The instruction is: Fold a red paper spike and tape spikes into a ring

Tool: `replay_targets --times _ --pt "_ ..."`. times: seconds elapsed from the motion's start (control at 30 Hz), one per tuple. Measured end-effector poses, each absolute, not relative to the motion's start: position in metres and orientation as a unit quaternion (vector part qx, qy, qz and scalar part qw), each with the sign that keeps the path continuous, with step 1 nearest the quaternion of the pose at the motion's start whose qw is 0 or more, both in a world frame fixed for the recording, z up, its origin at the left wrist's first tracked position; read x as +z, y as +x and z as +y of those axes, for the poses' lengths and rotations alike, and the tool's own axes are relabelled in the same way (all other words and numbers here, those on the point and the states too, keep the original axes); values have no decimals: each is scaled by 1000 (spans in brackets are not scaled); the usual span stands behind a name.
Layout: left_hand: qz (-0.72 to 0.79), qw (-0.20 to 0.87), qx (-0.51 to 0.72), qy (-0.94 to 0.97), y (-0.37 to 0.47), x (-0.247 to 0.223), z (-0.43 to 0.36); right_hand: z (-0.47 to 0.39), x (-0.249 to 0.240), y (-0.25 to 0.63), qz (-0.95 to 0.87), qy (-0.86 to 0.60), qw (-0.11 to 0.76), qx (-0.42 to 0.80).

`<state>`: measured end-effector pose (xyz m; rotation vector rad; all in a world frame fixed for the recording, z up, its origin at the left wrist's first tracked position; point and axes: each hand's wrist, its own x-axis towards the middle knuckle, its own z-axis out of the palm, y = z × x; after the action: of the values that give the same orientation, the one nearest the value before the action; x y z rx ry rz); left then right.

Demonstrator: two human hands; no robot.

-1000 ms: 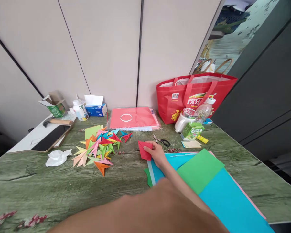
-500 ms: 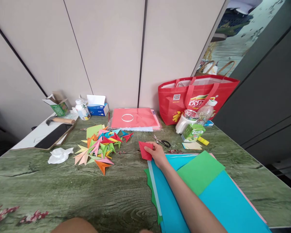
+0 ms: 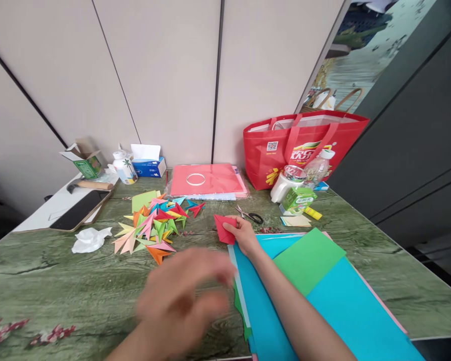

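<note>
My right hand (image 3: 244, 235) pinches a folded red paper piece (image 3: 223, 230) above the table, just left of the scissors (image 3: 251, 215). Blurred by motion, my left hand (image 3: 184, 301) is raised in front, its thumb and fingers apart with nothing between them. A pile of folded colored paper shapes (image 3: 160, 223) lies left of the red piece. Under my right forearm are large blue sheets (image 3: 361, 311) with a green sheet (image 3: 310, 260) on top.
At the back stand a red bag (image 3: 263, 160), a white mug (image 3: 281, 185), a green box (image 3: 296, 200) and a blue tissue box (image 3: 149, 168). A phone (image 3: 84, 209), a hammer (image 3: 93, 185) and crumpled tissue (image 3: 91, 239) lie left.
My left hand has come up into view from the bottom edge. My right hand still holds the red paper in nearly the same place. The view has shifted slightly.
</note>
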<state>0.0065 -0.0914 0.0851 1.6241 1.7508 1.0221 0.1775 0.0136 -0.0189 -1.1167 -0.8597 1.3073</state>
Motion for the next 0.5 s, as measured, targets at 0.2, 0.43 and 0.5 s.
replay_targets --times 0.2,0.43,0.5 --pt "520 442 555 476 22 47 -22 5 -11 171 -383 -455 565 571" --pt "468 619 451 441 21 12 -15 -8 -9 158 -491 -451 520 534" --pt "485 603 461 435 22 10 -17 -7 -10 156 -528 -466 511 493"
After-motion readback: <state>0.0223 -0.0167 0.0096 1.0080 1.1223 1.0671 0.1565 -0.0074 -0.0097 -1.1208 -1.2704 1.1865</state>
